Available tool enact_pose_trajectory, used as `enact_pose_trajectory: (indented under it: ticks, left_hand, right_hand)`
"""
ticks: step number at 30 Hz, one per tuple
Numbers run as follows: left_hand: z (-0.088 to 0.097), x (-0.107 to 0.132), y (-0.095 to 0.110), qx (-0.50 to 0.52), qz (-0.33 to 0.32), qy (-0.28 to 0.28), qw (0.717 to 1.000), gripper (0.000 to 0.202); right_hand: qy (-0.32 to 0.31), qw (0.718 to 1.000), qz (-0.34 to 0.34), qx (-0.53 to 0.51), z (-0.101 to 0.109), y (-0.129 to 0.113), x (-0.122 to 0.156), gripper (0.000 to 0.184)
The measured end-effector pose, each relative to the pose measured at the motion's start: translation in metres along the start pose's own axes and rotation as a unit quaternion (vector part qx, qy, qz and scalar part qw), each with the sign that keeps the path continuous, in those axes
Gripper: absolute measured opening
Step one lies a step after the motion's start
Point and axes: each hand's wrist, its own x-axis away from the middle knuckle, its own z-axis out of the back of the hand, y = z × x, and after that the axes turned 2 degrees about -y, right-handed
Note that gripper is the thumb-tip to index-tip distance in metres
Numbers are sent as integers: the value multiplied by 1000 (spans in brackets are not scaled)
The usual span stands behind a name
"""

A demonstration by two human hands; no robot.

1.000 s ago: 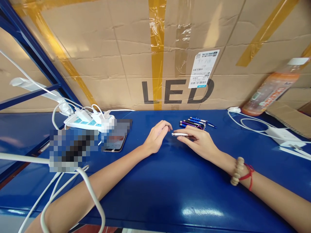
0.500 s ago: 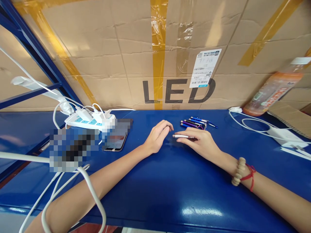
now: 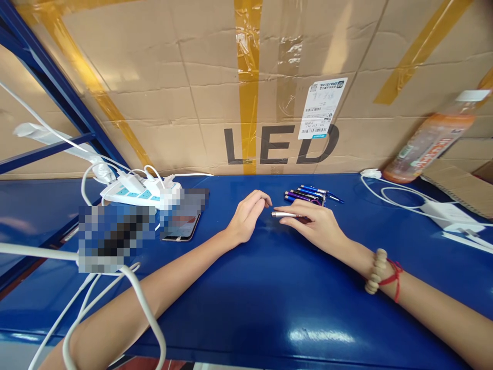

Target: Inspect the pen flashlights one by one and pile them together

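My right hand [image 3: 318, 223] pinches a slim silver pen-shaped tube [image 3: 283, 214] between thumb and fingers, low over the blue table. The tube's bare end points left; its other end is hidden in the hand. Just left of that tip, my left hand [image 3: 248, 216] rests on its side. Its fingers are loosely curled together with the thumb against them, and nothing shows in it. Several similar pen-shaped tubes [image 3: 306, 195], blue, purple and black, lie side by side behind my right hand. Small cords or clips show at their right ends.
A blue metal table [image 3: 269, 303] meets a large cardboard box [image 3: 162, 103] marked LED. At left are a white power strip [image 3: 131, 195], a phone [image 3: 181, 228], white cables [image 3: 142, 293] and a blurred-out patch. A drink bottle [image 3: 431, 141] and a white charger [image 3: 450, 216] stand right.
The silver tube has turned a little in my right hand and shows a brighter side. My left hand stays nearly still. The whole view has shifted slightly.
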Motion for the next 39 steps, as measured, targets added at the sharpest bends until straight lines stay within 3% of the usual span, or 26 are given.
enact_pose_trajectory:
  ticks: [6,13,19,22,25,28,34,36,39]
  left_hand:
    - [1,0,0,-8,-4,5,1000,33]
    - [-1,0,-5,-6,29,65,997,34]
    - [-1,-1,-3,-16,32,66,997,34]
    - [-2,-1,-3,-22,36,66,997,34]
    - [-2,-1,-4,-29,34,63,997,34]
    - [-2,-1,-4,-36,31,62,997,33]
    - [-2,-2,2,-101,40,46,993,23]
    - [-4,-2,5,-149,30,18,988,17]
    - [-6,-1,7,-208,7,-47,977,26]
  right_hand:
    - [12,997,-9,73,-1,3,0,32]
    - [-49,979,-59,188,3,9,-4,23]
    - [-30,958,-76,276,6,18,-4,25]
    - [2,942,-99,322,4,27,-3,46]
    - [21,927,-176,331,0,40,-1,74]
    - [-23,926,-234,297,-4,52,-1,77]
    - [-113,966,-130,191,-6,47,-3,61]
    - [-135,974,-92,156,-8,38,-2,59]
    - [-147,982,-40,112,-10,24,-1,59]
